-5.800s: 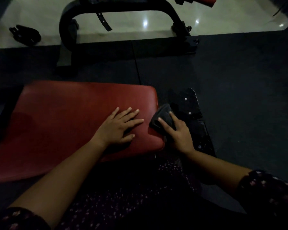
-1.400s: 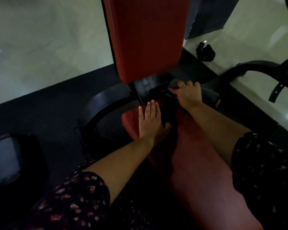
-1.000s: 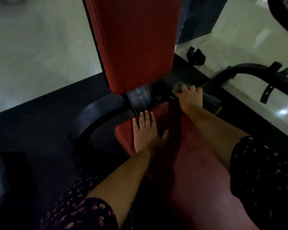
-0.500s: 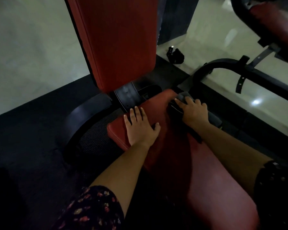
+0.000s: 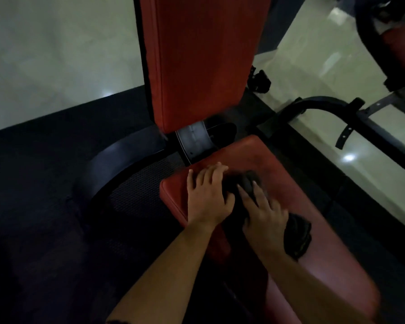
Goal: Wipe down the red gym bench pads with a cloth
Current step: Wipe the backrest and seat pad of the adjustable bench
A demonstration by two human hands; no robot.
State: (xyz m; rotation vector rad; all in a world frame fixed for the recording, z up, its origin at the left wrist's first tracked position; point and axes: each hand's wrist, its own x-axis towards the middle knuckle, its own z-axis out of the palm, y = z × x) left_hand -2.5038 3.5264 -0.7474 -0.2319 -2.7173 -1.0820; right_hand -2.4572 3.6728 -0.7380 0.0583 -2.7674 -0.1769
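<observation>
Right hand (image 5: 264, 212) spread flat, pressing cloth (image 5: 297, 237) on seat pad (image 5: 290, 181) near its far edge. Left hand (image 5: 207, 197) flat alongside, bracing. Seat looks mid-wipe; upright back pad (image 5: 201, 61) probably not done yet.

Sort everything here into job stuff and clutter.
Job: seat pad, back pad, cloth, right hand pressing it, left hand on the seat pad.
Lying about: small black item, neighbouring machine's frame and strap.
</observation>
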